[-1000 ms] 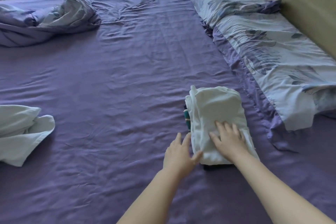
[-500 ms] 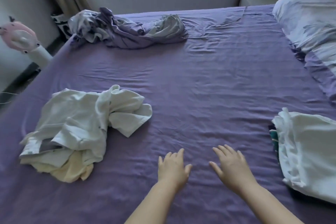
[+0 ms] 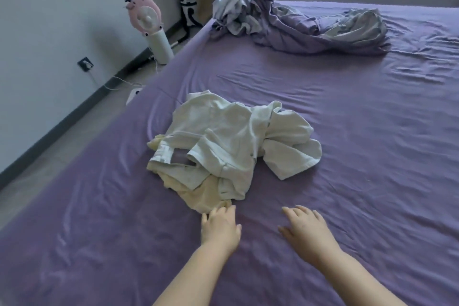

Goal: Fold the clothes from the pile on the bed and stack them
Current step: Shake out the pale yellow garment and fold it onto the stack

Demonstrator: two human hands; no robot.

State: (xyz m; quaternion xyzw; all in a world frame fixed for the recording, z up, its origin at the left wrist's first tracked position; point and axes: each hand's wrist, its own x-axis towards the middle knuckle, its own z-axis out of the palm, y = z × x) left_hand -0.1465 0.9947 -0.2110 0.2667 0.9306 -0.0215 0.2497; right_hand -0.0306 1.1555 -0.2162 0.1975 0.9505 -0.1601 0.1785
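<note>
A loose pile of clothes (image 3: 231,146) lies on the purple bed sheet (image 3: 360,156), pale white garments on top and a pale yellow one (image 3: 198,196) underneath at the near edge. My left hand (image 3: 219,227) is stretched out flat, its fingertips at the yellow garment's near corner. My right hand (image 3: 306,230) hovers open over bare sheet, to the right of the pile and apart from it. Neither hand holds anything. The folded stack is out of view.
A crumpled purple and grey duvet (image 3: 298,20) lies at the far end of the bed. Off the bed's left edge, on the floor, stand a pink fan (image 3: 149,22) on a white base and a white bin (image 3: 188,7), with cables along the wall.
My view has swung left from the folded stack to the pile. Both hands left the stack and moved across the sheet; the left now reaches the pile's near edge.
</note>
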